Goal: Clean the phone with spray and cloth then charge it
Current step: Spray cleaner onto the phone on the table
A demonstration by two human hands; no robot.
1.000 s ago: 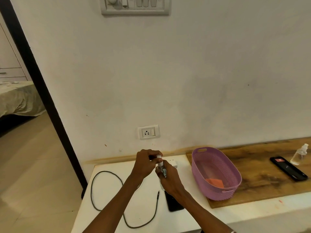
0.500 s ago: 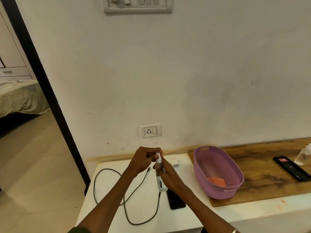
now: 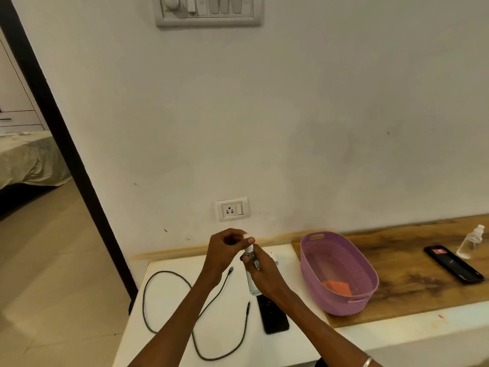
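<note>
Since a second ago the spray bottle (image 3: pixel 250 276) has risen upright in the right hand's (image 3: pixel 264 274) grip, left hand (image 3: pixel 225 247) pinching its cap; uncapping is under way, then spraying the phone (image 3: pixel 272 317).

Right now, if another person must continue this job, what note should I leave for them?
Right hand grips the spray bottle upright; left hand pinches its white cap.
Phone lies flat on the white table, cable loose beside it, orange cloth in the purple basket.
Done: bottle picked up.
Left: spray, wipe, plug into the wall socket.
</note>
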